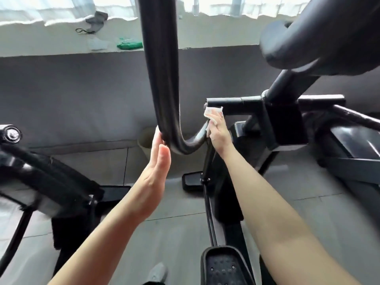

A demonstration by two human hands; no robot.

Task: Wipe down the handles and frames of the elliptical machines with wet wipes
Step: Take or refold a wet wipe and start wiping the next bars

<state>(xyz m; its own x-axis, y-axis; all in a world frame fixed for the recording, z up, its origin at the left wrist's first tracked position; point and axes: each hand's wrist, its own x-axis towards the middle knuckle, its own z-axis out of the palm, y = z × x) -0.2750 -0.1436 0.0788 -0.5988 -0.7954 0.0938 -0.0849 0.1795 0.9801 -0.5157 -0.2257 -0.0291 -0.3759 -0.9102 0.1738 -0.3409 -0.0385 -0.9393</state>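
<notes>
Two hands: both bare and raised to one black elliptical machine (pixel 283 120), seen from the person's head looking forward and down.
Right hand (pixel 219 132): holds a white wet wipe (pixel 212 113) bunched against its fingers, so this grip is closed on the wipe; the forearm reaches far and slightly left from the near right corner.
Wipe position: pressed where the curved handle (pixel 162 79) rises to meet the short horizontal bar (pixel 226 103), just under that bar's left end.
Left hand (pixel 158 159): fingers straight and together, palm facing right, fingertips touching the left side of the handle's lower bend; this grip is open and holds nothing.
Handle axis: runs from the top of the view straight down, then hooks right and upward toward the wipe.
Key relation: the unwiped length of handle lies left of and above the wipe; the right hand is nearest to that joint, the left only steadies.
Likely next move: slide the wipe along the bend, following the curve.
Far ledge (pixel 205 33): carries a green packet (pixel 129 44).
</notes>
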